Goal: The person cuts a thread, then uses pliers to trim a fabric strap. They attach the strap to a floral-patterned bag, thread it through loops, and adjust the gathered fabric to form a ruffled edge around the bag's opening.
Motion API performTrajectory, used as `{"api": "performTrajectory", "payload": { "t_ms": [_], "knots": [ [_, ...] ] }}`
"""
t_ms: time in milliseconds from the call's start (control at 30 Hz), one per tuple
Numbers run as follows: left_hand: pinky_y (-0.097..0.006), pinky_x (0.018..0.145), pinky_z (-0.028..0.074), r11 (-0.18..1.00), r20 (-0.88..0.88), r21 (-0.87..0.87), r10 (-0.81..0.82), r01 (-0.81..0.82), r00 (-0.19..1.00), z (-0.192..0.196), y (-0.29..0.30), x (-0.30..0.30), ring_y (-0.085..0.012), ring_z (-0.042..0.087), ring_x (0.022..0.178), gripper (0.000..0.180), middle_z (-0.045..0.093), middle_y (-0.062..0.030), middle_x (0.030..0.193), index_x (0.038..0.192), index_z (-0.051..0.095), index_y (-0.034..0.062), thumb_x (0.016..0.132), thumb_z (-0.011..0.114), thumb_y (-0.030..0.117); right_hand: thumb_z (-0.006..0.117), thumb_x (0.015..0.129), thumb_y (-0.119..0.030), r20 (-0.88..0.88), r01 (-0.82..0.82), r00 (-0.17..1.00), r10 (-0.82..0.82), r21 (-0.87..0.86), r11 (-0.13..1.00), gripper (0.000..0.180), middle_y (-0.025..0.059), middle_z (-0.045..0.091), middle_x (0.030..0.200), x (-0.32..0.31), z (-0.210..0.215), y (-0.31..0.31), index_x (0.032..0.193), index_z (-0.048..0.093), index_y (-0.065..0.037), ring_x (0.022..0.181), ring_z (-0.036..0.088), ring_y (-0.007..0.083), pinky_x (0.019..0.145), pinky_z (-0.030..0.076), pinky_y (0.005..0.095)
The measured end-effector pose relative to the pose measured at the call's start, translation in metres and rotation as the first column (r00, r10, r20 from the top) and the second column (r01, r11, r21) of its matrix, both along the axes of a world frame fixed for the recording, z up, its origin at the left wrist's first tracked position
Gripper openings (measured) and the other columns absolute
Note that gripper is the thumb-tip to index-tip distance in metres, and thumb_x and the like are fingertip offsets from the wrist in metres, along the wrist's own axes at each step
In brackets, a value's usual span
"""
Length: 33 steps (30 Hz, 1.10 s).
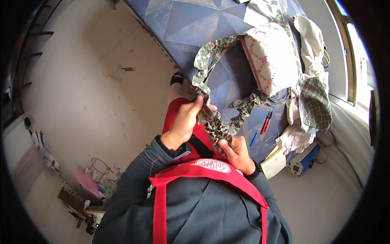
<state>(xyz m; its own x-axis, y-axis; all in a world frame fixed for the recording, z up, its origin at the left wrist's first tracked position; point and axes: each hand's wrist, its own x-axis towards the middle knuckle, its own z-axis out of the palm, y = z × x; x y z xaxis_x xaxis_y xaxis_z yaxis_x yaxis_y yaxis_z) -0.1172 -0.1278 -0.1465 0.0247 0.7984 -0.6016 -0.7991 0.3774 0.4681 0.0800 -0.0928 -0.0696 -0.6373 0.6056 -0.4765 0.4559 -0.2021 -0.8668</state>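
A long dark green strip of fabric (243, 109) with pink flowers is bunched into tight ruffles along part of its length. My left hand (185, 122) pinches it between thumb and fingers, just over the table's near edge. Lower and to the right, my right hand (237, 154) is closed on the most crumpled stretch, with the thumb on top. From my hands the strip loops across the table to a white floral fabric piece (270, 57), boxy in shape, with pink flowers and green edging. Folds of the strip hide some of my fingertips.
The table has a blue cover with a triangle pattern (191, 24). Red-handled snips (266, 123) and a blue pen (254, 137) lie right of my hands. Green checked cloth (316, 102) hangs at the right edge, near a blue-and-white box (302, 162). A window (359, 57) is beyond.
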Motion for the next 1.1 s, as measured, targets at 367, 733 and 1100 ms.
{"api": "performTrajectory", "payload": {
  "t_ms": [367, 733, 1100],
  "knots": [
    [-0.031, 0.081, 0.053, 0.936, 0.488, 0.050, 0.282, -0.349, 0.826, 0.008, 0.032, -0.003, -0.0171, 0.065, 0.090, 0.030, 0.068, -0.0084, 0.103, 0.116, 0.061, 0.0022, 0.101, 0.057, 0.028, 0.057, 0.102, -0.025, -0.067, -0.062, 0.996, 0.064, 0.021, 0.998, 0.036, 0.0049, 0.055, 0.059, 0.006, 0.015, 0.024, 0.078, 0.061, 0.002, 0.055, 0.049, 0.0112, 0.052, 0.041, 0.0298],
    [-0.023, 0.045, 0.047, 0.973, 0.690, -0.082, 0.211, -0.215, 0.692, -0.040, 0.065, 0.008, -0.0085, 0.055, 0.049, 0.041, 0.062, 0.0016, 0.072, 0.089, 0.057, 0.0141, 0.089, 0.067, 0.054, 0.057, 0.101, -0.022, -0.161, -0.027, 0.987, 0.019, -0.049, 0.998, 0.034, 0.0094, 0.060, 0.067, 0.034, 0.019, 0.013, 0.078, 0.062, 0.003, 0.058, 0.055, 0.0190, 0.055, 0.042, 0.0339],
    [-0.031, 0.061, 0.048, 0.974, 0.214, -0.136, 0.208, -0.182, 0.954, -0.051, 0.128, 0.006, -0.0161, 0.061, 0.064, 0.022, 0.064, -0.0044, 0.073, 0.084, 0.063, 0.0084, 0.093, 0.069, 0.027, 0.058, 0.098, -0.019, -0.103, -0.067, 0.991, 0.085, 0.166, 0.984, 0.027, 0.0136, 0.060, 0.069, 0.048, 0.032, 0.014, 0.080, 0.061, 0.001, 0.059, 0.055, 0.0311, 0.057, 0.043, 0.0394]
  ]
}}
